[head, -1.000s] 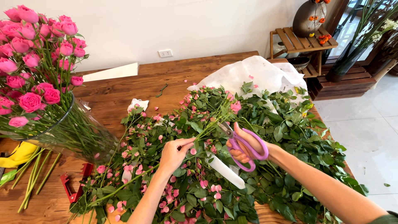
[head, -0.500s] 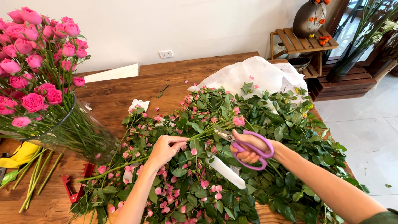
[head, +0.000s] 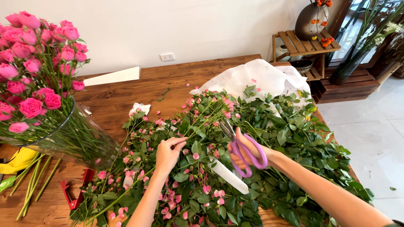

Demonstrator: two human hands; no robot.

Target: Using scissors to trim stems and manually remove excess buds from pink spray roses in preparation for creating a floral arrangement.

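My right hand [head: 248, 152] grips purple-handled scissors [head: 244, 147], blades pointing up-left into a heap of pink spray roses [head: 202, 113] with green leaves on a wooden table [head: 122, 101]. My left hand [head: 168, 152] pinches a thin green rose stem [head: 198, 130] that runs up toward the blades. Pink petals and leaves lie all around both hands.
A clear glass vase [head: 63, 138] of pink roses [head: 33, 71] leans at the left. Red clippers [head: 73, 195], cut stems [head: 33, 185] and a yellow object [head: 17, 159] lie near it. White wrapping paper [head: 256, 77] sits behind the heap. A wooden shelf [head: 307, 44] with a dark vase stands at the back right.
My left hand slid left and closed its fingers on a stem. The scissors hand shifted slightly, blades now pointing toward that stem.
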